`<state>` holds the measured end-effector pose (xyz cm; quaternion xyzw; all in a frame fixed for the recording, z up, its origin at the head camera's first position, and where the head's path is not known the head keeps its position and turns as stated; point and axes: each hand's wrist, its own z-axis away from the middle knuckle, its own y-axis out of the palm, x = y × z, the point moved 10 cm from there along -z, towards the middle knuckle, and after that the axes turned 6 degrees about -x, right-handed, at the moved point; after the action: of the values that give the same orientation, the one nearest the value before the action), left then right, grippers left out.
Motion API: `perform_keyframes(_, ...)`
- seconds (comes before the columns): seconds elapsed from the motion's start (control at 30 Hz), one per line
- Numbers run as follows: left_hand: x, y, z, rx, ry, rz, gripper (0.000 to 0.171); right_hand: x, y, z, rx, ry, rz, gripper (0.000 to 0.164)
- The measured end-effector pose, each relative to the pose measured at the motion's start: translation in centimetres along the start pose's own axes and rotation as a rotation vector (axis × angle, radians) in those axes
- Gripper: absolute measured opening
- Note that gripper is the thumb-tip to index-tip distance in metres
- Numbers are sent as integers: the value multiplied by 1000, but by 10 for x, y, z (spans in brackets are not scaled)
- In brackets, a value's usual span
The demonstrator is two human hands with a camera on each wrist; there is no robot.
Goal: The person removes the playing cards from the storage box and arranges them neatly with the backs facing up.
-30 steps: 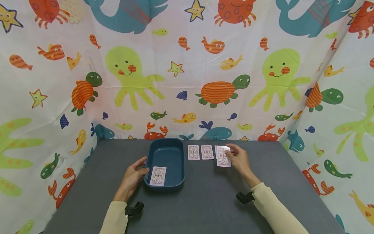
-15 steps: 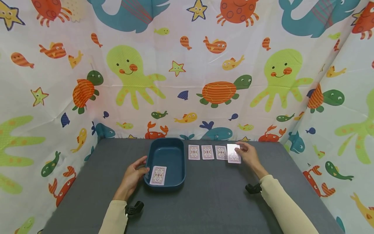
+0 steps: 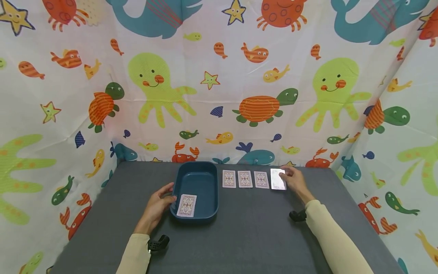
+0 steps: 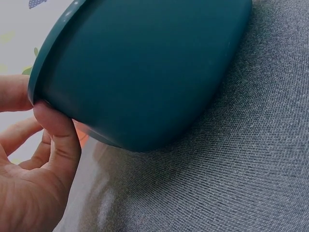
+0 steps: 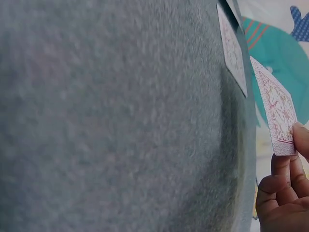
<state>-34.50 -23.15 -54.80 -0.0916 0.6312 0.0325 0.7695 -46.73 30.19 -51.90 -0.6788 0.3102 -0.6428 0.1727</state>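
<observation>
My left hand (image 3: 156, 205) grips the left rim of a dark blue tray (image 3: 214, 201), with the thumb against its outer wall in the left wrist view. Inside the tray, near its front left corner, lies a patterned playing card (image 3: 186, 206). My right hand (image 3: 295, 182) pinches another playing card (image 5: 277, 108) between thumb and fingers at its edge. In the head view that card shines with glare at the right end of a row. The row's other playing cards lie face down: one nearest the tray (image 3: 229, 179), a middle card (image 3: 245, 179) and a right card (image 3: 261, 180).
A grey cloth (image 3: 246, 232) covers the table. A curtain printed with sea animals (image 3: 212, 114) hangs behind the table's back edge and along both sides. The row of cards runs close to that back edge, right of the tray.
My right hand has carried its playing card rightward and back, from overlapping the row's third card to a spot beside it. The left hand keeps its hold on the tray.
</observation>
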Motion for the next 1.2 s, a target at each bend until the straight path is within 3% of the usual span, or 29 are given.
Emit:
perform_keyframes(0.63,3,0,-2,-6,-6,-16,62,-25,9,-14,10,103,50,44)
perform_keyframes(1.0,1,0,-1,-1,1,-20,61,-25,10,-20,-25,57,129,40)
perform_keyframes(1.2,-1,-1,-1,7,16,-4,61,-28,9,-20,-27,81,125,42)
